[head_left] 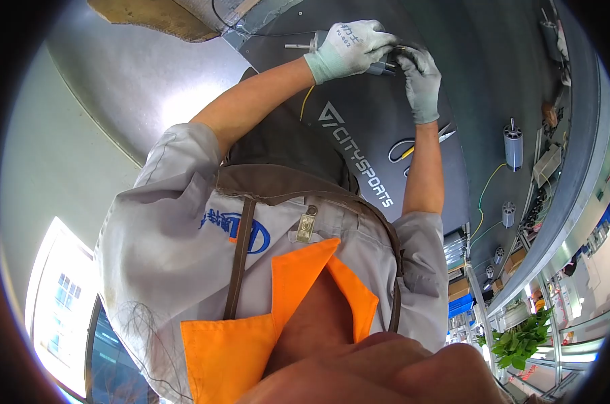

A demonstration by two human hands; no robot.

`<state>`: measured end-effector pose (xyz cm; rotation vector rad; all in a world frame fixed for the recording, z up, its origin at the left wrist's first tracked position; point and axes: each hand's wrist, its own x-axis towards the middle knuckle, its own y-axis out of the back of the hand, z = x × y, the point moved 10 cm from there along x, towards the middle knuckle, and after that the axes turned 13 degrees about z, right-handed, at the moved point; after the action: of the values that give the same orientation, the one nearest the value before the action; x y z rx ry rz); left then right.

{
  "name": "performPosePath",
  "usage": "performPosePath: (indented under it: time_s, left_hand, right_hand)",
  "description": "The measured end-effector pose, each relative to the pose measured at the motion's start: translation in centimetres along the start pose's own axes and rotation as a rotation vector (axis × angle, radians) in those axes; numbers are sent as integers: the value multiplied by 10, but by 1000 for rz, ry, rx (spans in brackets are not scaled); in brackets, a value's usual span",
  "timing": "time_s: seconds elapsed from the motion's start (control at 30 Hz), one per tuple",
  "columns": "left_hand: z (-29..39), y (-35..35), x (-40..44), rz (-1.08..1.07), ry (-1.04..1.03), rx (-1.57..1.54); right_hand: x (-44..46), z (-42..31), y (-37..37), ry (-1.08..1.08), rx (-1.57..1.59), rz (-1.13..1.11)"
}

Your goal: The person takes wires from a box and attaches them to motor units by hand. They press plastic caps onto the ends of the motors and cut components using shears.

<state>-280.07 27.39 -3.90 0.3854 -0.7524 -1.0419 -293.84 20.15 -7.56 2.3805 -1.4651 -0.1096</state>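
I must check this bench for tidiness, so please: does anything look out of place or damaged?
No spill or damage stands out. Slightly odd: the scissors lie partly hidden behind the right forearm, blades seemingly open rather than closed. The right glove looks dark around its fingers, possibly from dirt.

large white capitals spelling "citysports", beside a white triangular emblem [330, 116], run across the dark grey flat worktop [419, 172]. the white glove [348, 42] with a pale green cuff on the left hand [355, 50] reads "pu-602" under chinese characters. blue characters beside the oval logo [256, 234] on the grey shirt [156, 249] are too distorted to read.
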Motion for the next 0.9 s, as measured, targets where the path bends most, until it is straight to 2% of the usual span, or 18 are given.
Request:
performPosePath:
  time_s: [0.07,0.2,0.37,0.5,0.57,0.6,0.67,0.7,0.77,0.9]
  left_hand:
    - [3,2,-1,15,-14,4]
    - [7,3,-2,7,-64,15]
    - [12,0,-7,5,-154,45]
    - [12,-2,-8,-7,-211,88]
    - [13,-5,-8,-38,-202,121]
    - [15,-4,-8,-38,-209,117]
    - [18,-8,-12,-76,-264,170]
    - [18,-9,-13,-82,-261,166]
    - [27,-11,-17,-74,-370,216]
    - [25,-16,-19,-114,-364,219]
  right_hand:
    - [-2,-18,3,136,-133,63]
    - [-6,-30,3,258,-204,88]
    - [-16,-42,-6,462,-464,-5]
    - [-12,-39,-11,504,-541,-95]
    - [-9,-27,-2,158,-294,-99]
    - [-14,-30,0,160,-297,-92]
    - [-25,-12,18,-127,-123,53]
    - [-30,-12,15,-134,-125,53]
    - [-44,5,25,-383,48,258]
    - [-57,0,14,-524,207,419]
